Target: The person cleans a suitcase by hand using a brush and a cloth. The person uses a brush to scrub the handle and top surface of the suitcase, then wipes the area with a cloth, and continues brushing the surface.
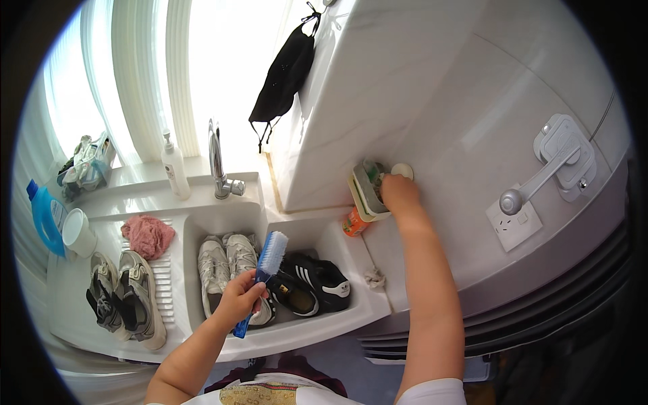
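1. Our left hand (239,297), low and left of centre in the frame, is closed around the handle of a blue brush (263,277). We hold it bristles up and tilted above the sink (297,331), so it hangs ready over the shoes without touching them.
2. Our right hand (399,192), right of centre, reaches up to a soap holder (364,192) fixed on the white wall (459,108). The fingers are tucked into or behind the holder, so we cannot tell whether they grip anything.
3. In the sink, just under the brush, lie a white pair (226,266) and a black pair (310,283) of sneakers, side by side in the basin where water would drain.
4. A grey pair (125,297) rests on the ribbed drainboard at lower left, apart from the sink, with a pink cloth (147,235) just above it.
5. The tap (217,162) stands at the back edge of the sink; a white pump bottle (174,165) sits to its left.
6. A blue detergent bottle (46,216) and a white cup (77,233) stand at the far left edge.
7. An orange item (354,223) sits below the soap holder, and a black garment (283,74) hangs at upper centre.
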The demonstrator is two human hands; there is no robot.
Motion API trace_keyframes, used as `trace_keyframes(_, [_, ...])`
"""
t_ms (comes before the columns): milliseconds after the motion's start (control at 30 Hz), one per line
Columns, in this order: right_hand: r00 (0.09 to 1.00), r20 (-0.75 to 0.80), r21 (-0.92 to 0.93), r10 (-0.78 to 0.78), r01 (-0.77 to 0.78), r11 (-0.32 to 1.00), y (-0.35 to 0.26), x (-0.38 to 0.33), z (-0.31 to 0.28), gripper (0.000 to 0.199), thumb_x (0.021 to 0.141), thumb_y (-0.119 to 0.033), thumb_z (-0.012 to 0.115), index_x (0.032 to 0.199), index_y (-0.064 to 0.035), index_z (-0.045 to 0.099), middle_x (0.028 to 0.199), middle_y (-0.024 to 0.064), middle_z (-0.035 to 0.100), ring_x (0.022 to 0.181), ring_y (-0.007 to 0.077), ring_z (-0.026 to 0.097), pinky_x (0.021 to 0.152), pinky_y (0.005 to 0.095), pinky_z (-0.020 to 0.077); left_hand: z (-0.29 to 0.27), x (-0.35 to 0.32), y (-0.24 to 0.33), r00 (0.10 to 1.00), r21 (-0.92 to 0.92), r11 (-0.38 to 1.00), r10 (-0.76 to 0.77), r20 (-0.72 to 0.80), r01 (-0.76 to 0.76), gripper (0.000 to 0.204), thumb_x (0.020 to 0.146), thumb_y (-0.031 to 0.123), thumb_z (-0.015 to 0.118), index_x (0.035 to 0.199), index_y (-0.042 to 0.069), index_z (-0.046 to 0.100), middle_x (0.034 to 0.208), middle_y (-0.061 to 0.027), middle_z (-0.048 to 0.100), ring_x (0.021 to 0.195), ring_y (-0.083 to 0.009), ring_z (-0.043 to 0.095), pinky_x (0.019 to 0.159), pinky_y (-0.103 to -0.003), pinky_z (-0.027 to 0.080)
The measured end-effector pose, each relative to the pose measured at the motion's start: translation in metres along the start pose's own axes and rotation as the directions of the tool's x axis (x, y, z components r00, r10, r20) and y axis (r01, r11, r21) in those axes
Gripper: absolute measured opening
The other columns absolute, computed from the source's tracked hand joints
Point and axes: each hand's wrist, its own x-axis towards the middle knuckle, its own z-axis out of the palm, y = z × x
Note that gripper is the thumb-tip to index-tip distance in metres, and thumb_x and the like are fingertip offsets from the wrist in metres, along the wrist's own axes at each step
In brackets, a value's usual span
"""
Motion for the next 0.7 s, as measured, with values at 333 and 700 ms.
trace_keyframes(333, [0.894,0.031,0.991,0.446,-0.087,0.106,-0.021,-0.12,-0.037,0.021,0.089,-0.021,0.066,0.094,-0.0005,0.068,0.061,0.0029,0.057,0.05,0.0109,0.052,0.049,0.0261,0.042,0.056,0.002,-0.002,0.979,-0.007,1.0,-0.006,0.206,0.007,0.036,0.098,0.014,0.051,0.131,0.002,0.046,0.082,-0.0032,0.059,0.054,-0.0074,0.051,0.05,-0.021,0.041])
trace_keyframes(700, [0.574,-0.571,0.565,0.587,-0.244,0.788,0.059,-0.433,0.006,0.017,0.084,-0.006,0.071,0.099,0.0005,0.069,0.106,0.0143,0.064,0.084,0.0246,0.065,0.071,0.0308,0.0548,0.275,-0.041,-0.036,0.492,0.168,0.947,-0.288,0.822,0.273,0.033,0.104,0.024,0.04,0.124,-0.001,0.049,0.081,-0.0058,0.059,0.057,-0.0111,0.051,0.053,-0.023,0.043])
